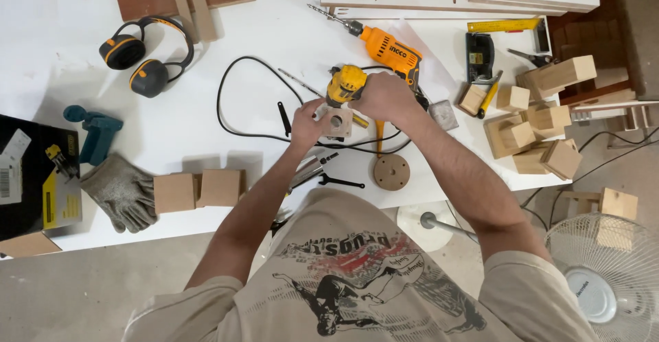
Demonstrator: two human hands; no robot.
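My left hand [307, 122] pinches a small wooden block [337, 122] with a round hole through it, holding it just above the white table [206, 115]. My right hand [384, 95] is wrapped around a yellow power tool [345, 84] pressed against the block's top. Its black cord [237, 102] loops across the table to the left. An orange corded drill [388, 47] with a bit lies just behind my right hand. A round wooden disc [391, 172] sits near the front edge.
Black and orange earmuffs [141, 57] lie at the back left. Grey gloves [122, 191], two flat wooden squares [199, 190] and a teal tool [96, 133] are at the left. Several wooden blocks [539, 133] pile up at right. A wrench [341, 181] lies nearby. A fan [607, 280] stands lower right.
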